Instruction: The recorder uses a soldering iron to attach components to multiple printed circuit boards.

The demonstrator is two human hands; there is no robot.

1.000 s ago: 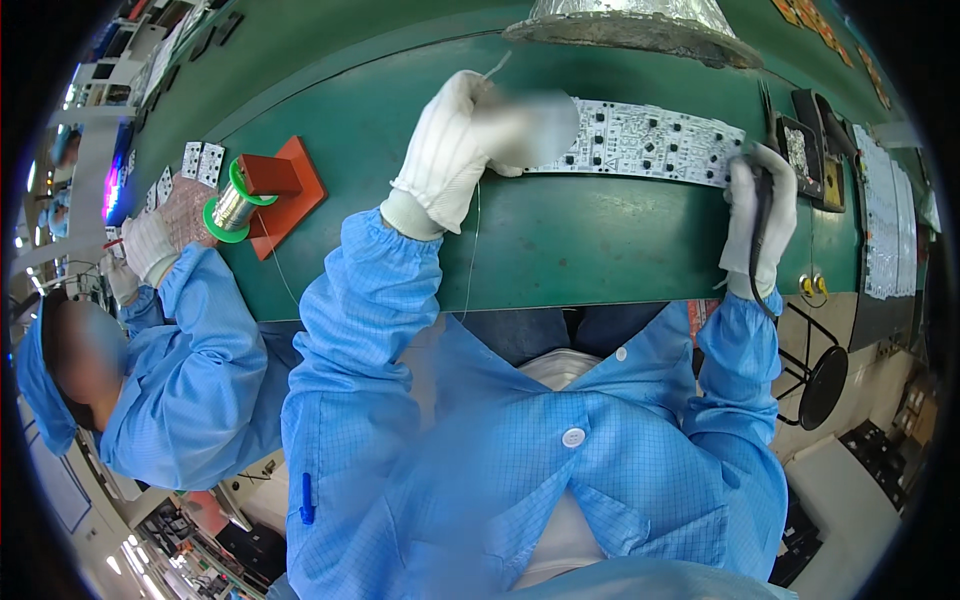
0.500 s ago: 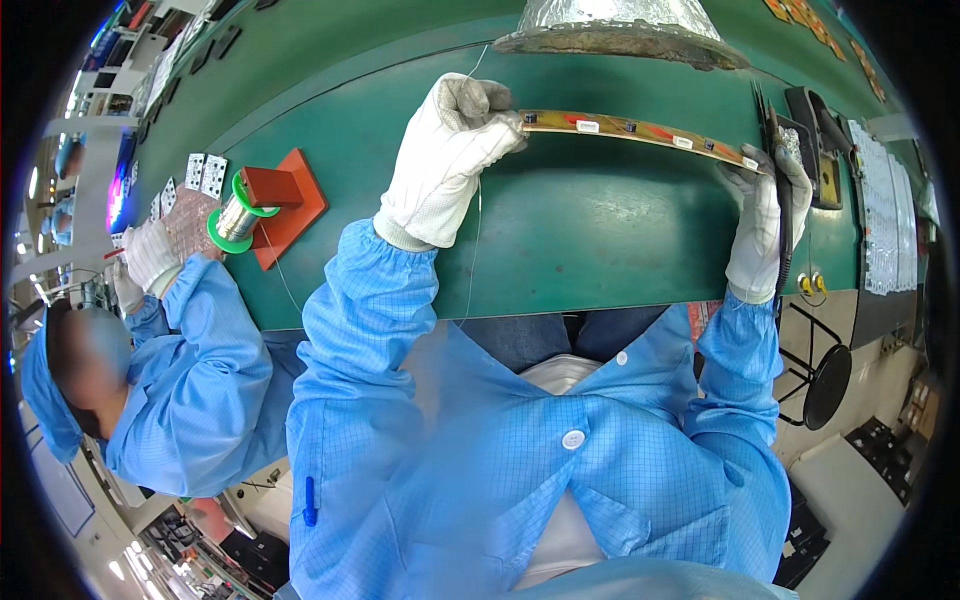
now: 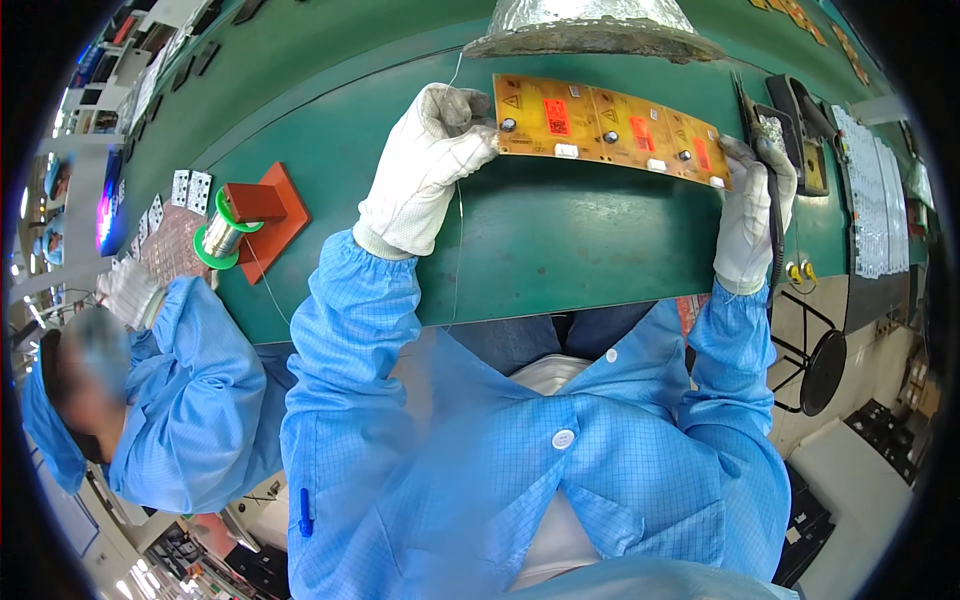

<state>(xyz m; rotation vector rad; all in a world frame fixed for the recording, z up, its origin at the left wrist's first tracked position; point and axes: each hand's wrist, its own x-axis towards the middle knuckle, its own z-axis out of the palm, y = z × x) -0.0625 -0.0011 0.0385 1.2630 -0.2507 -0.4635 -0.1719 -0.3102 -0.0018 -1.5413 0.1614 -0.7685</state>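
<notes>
A long yellow-brown circuit board (image 3: pixel 625 112) with orange-red labels, small black round parts and white connectors is held up above the green bench, its face showing. My left hand (image 3: pixel 425 165), in a white glove, pinches its left end. A thin solder wire (image 3: pixel 459 235) passes through that same hand, one end sticking up past the fingers and the rest hanging below. My gloved right hand (image 3: pixel 750 215) grips the board's right end. A black soldering iron (image 3: pixel 773 220) also lies in the right hand, tip pointing up, cord running down past the wrist.
A metal fume hood (image 3: pixel 595 30) stands beyond the board. At left is a solder spool (image 3: pixel 226 238) on a red-brown stand (image 3: pixel 285 215). At right are an iron holder (image 3: pixel 800 140) and a stack of white strips (image 3: pixel 870 200). A co-worker (image 3: pixel 180 380) sits at left.
The circuit board has turned from nearly edge-on so that its labelled face shows. Both my hands, still gripping it, appear slightly further left. The co-worker's hands have shifted.
</notes>
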